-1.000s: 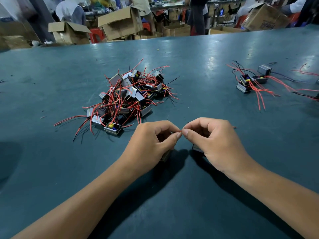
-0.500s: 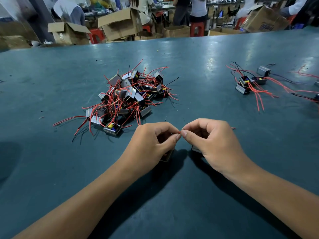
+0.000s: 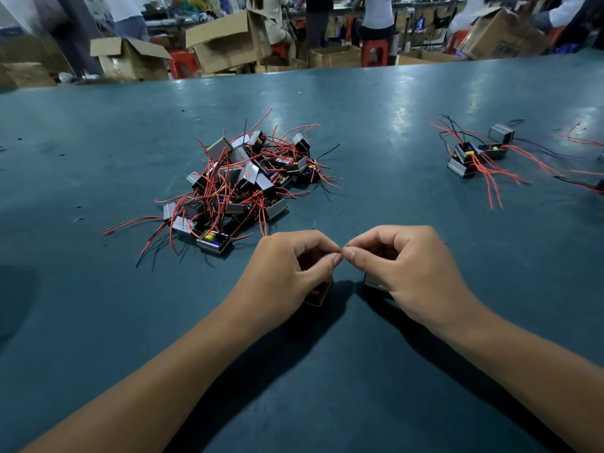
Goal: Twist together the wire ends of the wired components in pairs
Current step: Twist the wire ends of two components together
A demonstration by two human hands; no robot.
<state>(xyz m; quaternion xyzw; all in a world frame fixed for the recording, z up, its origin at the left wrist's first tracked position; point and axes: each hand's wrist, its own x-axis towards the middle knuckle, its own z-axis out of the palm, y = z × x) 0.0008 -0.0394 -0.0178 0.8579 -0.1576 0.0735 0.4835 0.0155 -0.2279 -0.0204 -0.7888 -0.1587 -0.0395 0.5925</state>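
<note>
We are pinching the tips of thin red wire ends point(image 3: 342, 250) between our two hands. Our left hand point(image 3: 287, 273) has its thumb and first finger pressed together on the wire, and the other fingers are curled in. Our right hand point(image 3: 405, 269) does the same from the other side, so our fingertips almost touch, with only a tiny bit of red showing between them. We cannot tell if the ends are wound together yet, because our fingers hide them.

Under each hand sits a little boxy part. One peeks out below our left fingers point(image 3: 318, 297), and one peeks out below our right fingers point(image 3: 374, 282). We think the wires we hold come from these two parts.

We think the job is only partly done. Far off past our right fingers there is a small group of parts point(image 3: 465, 158) with red and dark wires trailing out. These may be the finished ones, but they are too small for us to be sure. Just past our left fingers lies a big pile of parts point(image 3: 242, 181), all tangled up. That pile looks like it is waiting for us, and it is much bigger than the small group.

The parts are small grey metal boxes with yellow bits inside. Their wires are thin, bendy and mostly red, with a few black ones. They all rest on a dark green table point(image 3: 98, 322).
</note>
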